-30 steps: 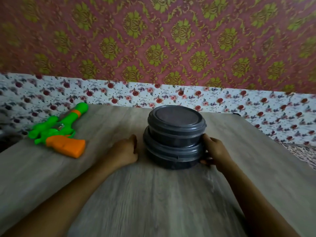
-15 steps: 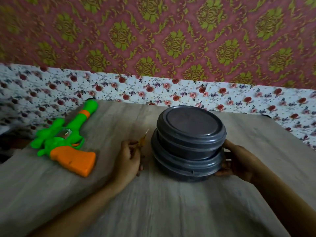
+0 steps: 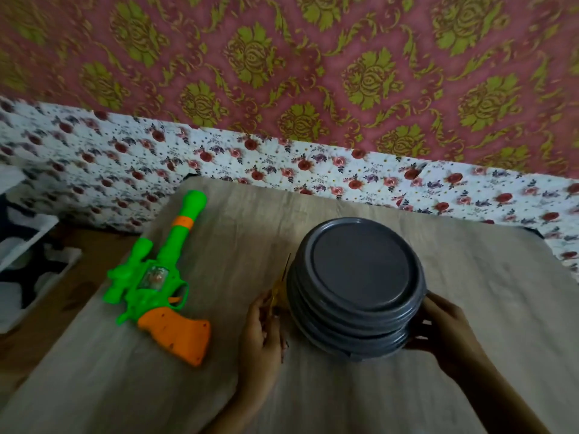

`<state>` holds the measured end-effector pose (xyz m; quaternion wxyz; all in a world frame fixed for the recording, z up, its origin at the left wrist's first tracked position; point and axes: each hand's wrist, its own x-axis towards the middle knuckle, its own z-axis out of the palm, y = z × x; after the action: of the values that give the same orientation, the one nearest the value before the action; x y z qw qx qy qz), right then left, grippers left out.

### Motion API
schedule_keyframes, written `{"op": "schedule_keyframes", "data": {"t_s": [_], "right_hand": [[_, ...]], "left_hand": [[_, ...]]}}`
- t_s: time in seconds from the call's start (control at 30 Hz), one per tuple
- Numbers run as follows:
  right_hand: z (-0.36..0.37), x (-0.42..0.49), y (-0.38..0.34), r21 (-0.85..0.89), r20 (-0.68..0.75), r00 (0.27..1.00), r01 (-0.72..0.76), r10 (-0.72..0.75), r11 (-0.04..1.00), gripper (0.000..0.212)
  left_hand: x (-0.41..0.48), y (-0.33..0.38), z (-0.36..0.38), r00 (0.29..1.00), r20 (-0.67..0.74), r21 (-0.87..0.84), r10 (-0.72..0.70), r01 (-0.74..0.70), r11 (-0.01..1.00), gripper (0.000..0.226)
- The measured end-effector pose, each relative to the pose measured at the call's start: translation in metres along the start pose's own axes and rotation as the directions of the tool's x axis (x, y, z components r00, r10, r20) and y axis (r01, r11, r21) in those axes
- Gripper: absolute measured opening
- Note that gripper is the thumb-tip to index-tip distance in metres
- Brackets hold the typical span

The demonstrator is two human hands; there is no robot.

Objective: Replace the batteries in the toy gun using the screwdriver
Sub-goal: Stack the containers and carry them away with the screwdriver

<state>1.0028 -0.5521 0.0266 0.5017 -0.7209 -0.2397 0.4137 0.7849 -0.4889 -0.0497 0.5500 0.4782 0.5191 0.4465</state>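
One toy gun (image 3: pixel 150 283), green with an orange handle, is lying flat on the tabletop (image 3: pixel 470 308) well to the left of the grey containers (image 3: pixel 357 277), muzzle pointing away from the person; it is sitting where it was a second ago and nobody is touching it. Between the gun and the containers, just beside the stack's left wall, the left grip (image 3: pixel 260 336) is pinching a thin yellowish tool, most likely the screwdriver (image 3: pixel 279 286), with its shaft angling up and away along the stack's side. That is the change: a second ago this grip was resting low against the left of the stack with nothing showing in it, and half a second ago the tool's tip was only beginning to appear. The two containers themselves are standing one on the other, lids on, in the middle of the tabletop. On their right side the right grip (image 3: pixel 445 330) is curling its fingers round the stack's wall, as it has been doing throughout, seemingly steadying it. With the tool now in hand, the task appears to be moving from fetching to the first real step: carrying the screwdriver leftward from the containers to the gun, whose battery cover is not showing from here.
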Motion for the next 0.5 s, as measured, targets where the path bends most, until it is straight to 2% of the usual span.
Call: {"op": "schedule_keyframes", "data": {"t_s": [0.17, 0.3, 0.5], "right_hand": [[-0.003, -0.033, -0.047, 0.038, 0.004, 0.999, -0.044, 0.044, 0.998, 0.019], [-0.004, -0.054, -0.081, 0.047, 0.039, 0.999, -0.008, 0.006, 0.999, 0.02], [0.01, -0.07, -0.105, 0.026, 0.076, 0.995, 0.063, -0.065, 0.998, 0.027]], "left_hand": [[-0.018, 0.06, -0.012, 0.997, -0.068, 0.023, -0.022, 0.024, 0.999, 0.026], [-0.03, 0.106, -0.023, 0.995, -0.094, 0.028, 0.027, -0.024, 0.999, 0.023], [-0.04, 0.135, -0.046, 0.993, -0.104, 0.029, 0.05, -0.047, 0.998, 0.025]]}}
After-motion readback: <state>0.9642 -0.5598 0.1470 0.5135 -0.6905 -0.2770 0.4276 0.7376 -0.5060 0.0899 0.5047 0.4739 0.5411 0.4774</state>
